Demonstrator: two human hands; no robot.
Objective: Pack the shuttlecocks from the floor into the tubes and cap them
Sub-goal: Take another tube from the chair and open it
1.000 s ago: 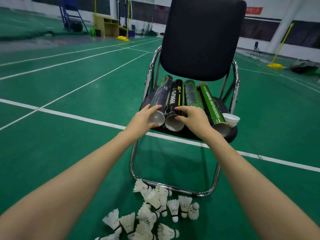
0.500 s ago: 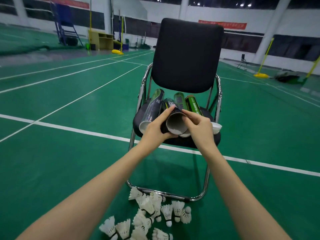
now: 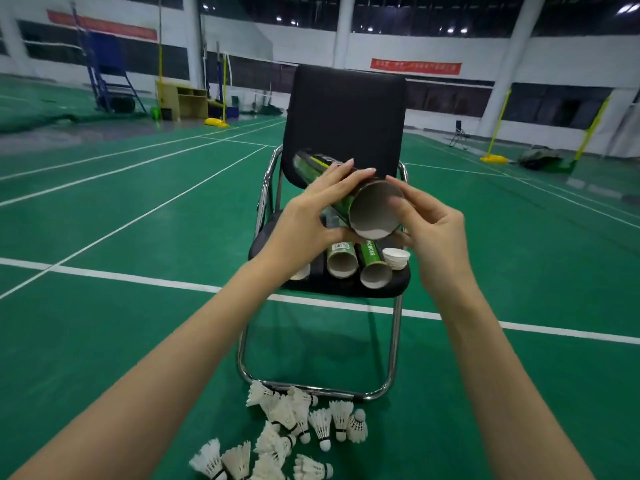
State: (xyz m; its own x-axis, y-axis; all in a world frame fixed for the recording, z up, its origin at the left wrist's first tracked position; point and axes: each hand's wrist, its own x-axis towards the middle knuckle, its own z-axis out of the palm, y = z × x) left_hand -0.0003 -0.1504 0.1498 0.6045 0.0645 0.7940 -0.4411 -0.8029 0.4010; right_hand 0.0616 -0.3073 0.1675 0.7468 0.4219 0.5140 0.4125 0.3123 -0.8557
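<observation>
We hold a dark tube [image 3: 323,171] above the chair [image 3: 343,109], left hand [image 3: 308,216] wrapped round its barrel, right hand [image 3: 433,226] pinching the open rim (mouth toward us, far end up-left). Shuttlecocks [image 3: 298,427] litter the floor [image 3: 104,323].

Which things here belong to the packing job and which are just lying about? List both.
Job: lifted tube, held by left hand and right hand; tubes on chair; caps; shuttlecocks.
Lying about: desk, net posts, ladder stand, bag.
</observation>
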